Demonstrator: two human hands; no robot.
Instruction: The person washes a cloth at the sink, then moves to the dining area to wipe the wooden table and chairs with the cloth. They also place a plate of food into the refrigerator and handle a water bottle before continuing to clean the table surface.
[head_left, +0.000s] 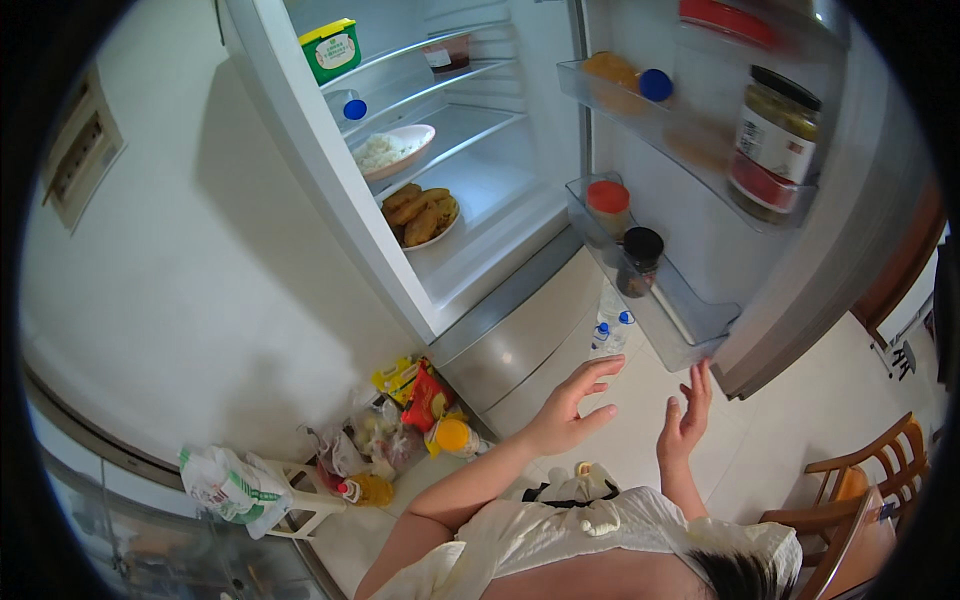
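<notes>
Both my left hand (581, 409) and my right hand (688, 412) are raised before the open refrigerator, fingers apart, holding nothing. The right fingertips come close to the bottom door bin (694, 334); whether they touch it I cannot tell. That bin carries a red-lidded jar (609, 201) and a black-lidded jar (641, 259). Higher on the refrigerator door stands a large glass jar (776, 142) with a black lid. Inside the refrigerator, a plate of browned food pieces (421, 216) rests at the bottom, below a bowl of white rice (394, 150). A green tub (331, 51) with a yellow lid sits on an upper shelf.
Left of the refrigerator, bagged goods (375, 435), a yellow-capped container (454, 435) and an oil bottle (366, 490) crowd the floor beside a white stool (307, 495). Clear blue-capped bottles (609, 334) stand under the door. Wooden chairs (874, 457) are at the right.
</notes>
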